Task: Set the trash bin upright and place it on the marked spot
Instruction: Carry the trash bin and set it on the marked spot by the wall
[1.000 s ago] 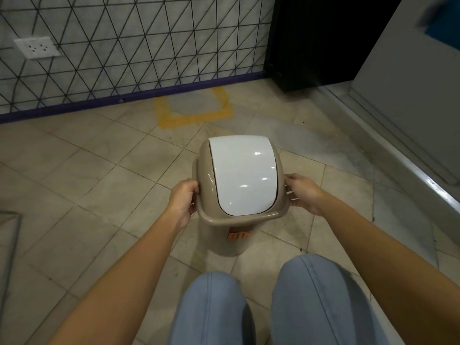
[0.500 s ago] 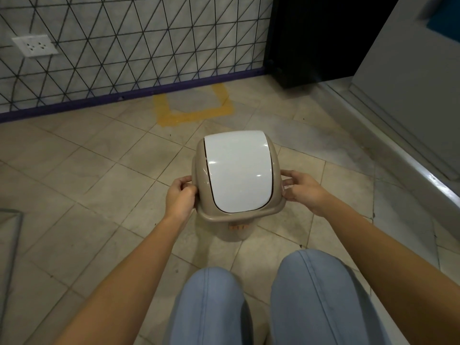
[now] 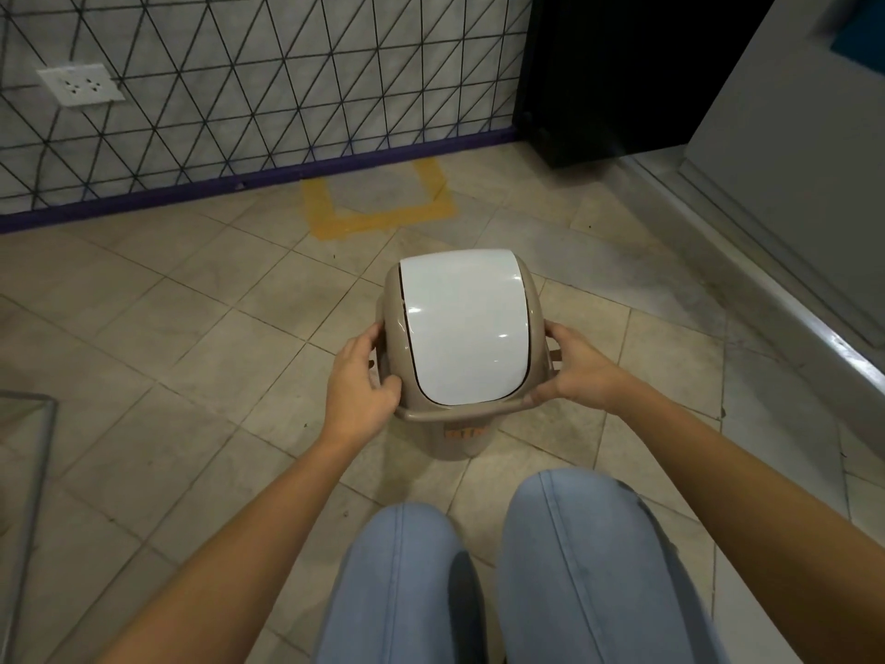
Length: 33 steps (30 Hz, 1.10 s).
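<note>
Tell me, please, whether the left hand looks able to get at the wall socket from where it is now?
Probably not: the left hand is on the trash bin, and the wall socket sits far off up the tiled wall, across open floor.

I can read no text here; the trash bin (image 3: 463, 431) carries an orange label (image 3: 467, 431) below its rim, its lettering too blurred to make out.

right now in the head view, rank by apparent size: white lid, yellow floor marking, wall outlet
1. white lid, though it is nearer the camera
2. yellow floor marking
3. wall outlet

The lid and the marking's outline look close in extent, so that order is unsure.
</note>
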Motion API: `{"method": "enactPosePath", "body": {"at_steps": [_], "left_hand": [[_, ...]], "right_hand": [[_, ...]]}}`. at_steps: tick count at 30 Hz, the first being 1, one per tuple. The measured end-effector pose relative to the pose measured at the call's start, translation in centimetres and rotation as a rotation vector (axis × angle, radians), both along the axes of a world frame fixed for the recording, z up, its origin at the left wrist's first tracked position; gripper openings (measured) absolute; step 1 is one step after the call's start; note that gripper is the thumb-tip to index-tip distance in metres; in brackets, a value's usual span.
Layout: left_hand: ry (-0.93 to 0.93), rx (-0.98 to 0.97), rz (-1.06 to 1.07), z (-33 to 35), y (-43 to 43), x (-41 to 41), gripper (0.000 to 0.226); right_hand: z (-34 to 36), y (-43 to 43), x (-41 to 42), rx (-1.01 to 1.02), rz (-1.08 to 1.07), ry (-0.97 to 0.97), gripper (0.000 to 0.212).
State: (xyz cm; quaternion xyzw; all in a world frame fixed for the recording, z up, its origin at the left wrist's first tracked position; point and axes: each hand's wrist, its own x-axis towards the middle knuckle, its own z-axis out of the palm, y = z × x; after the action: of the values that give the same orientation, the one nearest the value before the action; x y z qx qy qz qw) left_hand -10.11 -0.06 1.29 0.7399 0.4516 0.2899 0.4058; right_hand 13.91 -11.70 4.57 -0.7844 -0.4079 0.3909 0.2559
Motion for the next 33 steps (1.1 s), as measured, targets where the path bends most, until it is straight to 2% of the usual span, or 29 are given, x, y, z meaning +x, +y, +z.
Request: {"method": "enactPosePath", "body": {"at_steps": [5, 8, 18, 33], "left_hand": [[0.107, 0.128, -0.173, 0.2, -1.0, -1.1, 0.096], [0.113, 0.122, -0.160, 0.2, -1.2, -0.6, 0.106], [0.104, 0.132, 0.024, -0.2, 0.6, 1.5, 0.108], [0.103, 0.068, 0.108, 0.0, 4.4, 4.5, 0.098]], "right_hand": [[-0.5, 0.0, -0.7, 0.059, 0.054, -0.154, 0.126], [-0.8, 0.2, -1.0, 0.107, 0.031, -0.172, 0.123], [-0.8, 3.7, -1.1, 0.231, -0.012, -0.165, 0.110], [-0.6, 8.9, 1.0, 0.245, 0.005, -0.159, 0.106]]}}
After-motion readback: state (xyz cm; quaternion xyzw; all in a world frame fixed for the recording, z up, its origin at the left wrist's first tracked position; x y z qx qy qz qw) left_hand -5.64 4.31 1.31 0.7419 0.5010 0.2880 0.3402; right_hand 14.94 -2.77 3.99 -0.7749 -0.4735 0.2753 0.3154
